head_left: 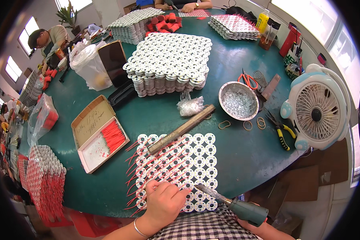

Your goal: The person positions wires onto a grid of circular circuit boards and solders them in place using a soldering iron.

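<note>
A panel of round white circuit boards point(199, 161) lies in front of me, thin red wires point(158, 170) slanting across its left and middle columns. My left hand point(166, 202) rests over the panel's lower part with its fingers closed; whatever they pinch is hidden. At the lower right my right hand point(250, 227), mostly covered by the tool, grips a green soldering gun point(246, 211). The metal tip of the gun points left and reaches the lower boards, close to my left fingers. A metal bar point(182, 130) lies slanted over the panel's upper edge.
A cardboard box point(93, 138) holds red wires. Behind stand stacked panels point(170, 60). To the right are a metal bowl point(239, 101) of small clear bits, pliers point(282, 130) and a fan point(318, 112). Wired panels point(46, 180) lie left. Other people sit at the far side.
</note>
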`<state>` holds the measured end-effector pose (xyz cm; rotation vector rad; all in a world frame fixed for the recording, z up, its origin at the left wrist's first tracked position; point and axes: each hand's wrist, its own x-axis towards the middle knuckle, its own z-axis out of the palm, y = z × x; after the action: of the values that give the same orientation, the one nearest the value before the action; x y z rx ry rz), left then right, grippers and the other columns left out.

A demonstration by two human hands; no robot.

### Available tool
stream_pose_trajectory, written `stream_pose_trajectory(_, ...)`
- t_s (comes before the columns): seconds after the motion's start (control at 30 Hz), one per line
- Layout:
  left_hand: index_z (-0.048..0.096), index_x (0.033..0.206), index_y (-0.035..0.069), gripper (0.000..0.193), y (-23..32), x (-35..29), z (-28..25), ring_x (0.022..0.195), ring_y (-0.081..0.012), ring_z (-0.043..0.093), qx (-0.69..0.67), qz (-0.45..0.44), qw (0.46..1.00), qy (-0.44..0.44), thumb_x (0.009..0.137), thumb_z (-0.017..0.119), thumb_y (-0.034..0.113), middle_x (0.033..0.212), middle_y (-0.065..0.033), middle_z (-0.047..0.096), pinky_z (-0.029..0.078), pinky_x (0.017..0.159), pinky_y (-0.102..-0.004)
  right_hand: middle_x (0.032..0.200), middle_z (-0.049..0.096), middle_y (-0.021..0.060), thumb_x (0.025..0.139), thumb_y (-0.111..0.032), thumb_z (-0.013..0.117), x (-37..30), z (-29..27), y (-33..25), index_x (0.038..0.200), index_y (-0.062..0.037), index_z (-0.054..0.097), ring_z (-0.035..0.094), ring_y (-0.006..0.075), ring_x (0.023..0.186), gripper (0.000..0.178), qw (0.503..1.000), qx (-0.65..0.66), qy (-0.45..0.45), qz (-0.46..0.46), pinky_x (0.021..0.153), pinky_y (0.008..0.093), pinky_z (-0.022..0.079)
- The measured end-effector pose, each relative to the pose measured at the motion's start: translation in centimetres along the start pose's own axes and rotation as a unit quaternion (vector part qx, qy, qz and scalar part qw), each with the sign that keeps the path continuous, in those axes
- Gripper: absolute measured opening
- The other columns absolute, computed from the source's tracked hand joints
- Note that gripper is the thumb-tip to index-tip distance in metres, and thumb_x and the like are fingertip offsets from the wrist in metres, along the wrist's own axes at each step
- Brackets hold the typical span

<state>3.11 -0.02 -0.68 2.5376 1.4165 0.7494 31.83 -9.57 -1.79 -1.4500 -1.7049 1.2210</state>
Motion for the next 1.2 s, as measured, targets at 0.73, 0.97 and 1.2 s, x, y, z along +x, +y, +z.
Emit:
stream_pose_trajectory(0.73,0.066,0.082,0.018,0.013,-0.1,-0.1,0.1,0.068,-0.0132,0.048,-0.001,0.004,1.0,-0.006,0.07,0.066,0.013,0.066,0.0041,0.043,0.031,0.071,-0.0347,0.09,0.063,0.0099,0.076,-0.007,0.059,-0.4,-0.7,-1.3,0.111,0.0002,0.055,0.062,0.0179,0.075,0.036,0.983,0.146,-0.025,0.107,0.067,0.0307,0.05)
stream_pose_trajectory(0.97,0.066,0.079,0.017,0.011,-0.7,-1.5,-2.3,0.072,-0.015,0.051,0.056,-0.033,0.998,0.005,0.07,0.067,0.011,0.071,0.004,0.052,0.031,0.074,-0.035,0.102,0.06,0.0133,0.077,-0.009,0.069,-0.6,0.9,2.0,0.112,-0.0019,0.055,0.059,0.0226,0.081,0.038,0.997,0.039,0.064,-0.003,0.071,0.0334,0.048)
stream_pose_trajectory(1.2,0.067,0.078,0.015,0.016,1.1,-1.8,-3.8,0.073,-0.0178,0.051,0.02,-0.085,0.994,0.059,0.064,0.073,0.01,0.073,0.0024,0.054,0.031,0.073,-0.0355,0.1,0.059,0.0106,0.078,-0.006,0.053,-1.7,0.5,1.4,0.115,0.0015,0.051,0.062,0.0169,0.075,0.038,0.965,0.215,0.086,0.124,0.065,0.0295,0.05)
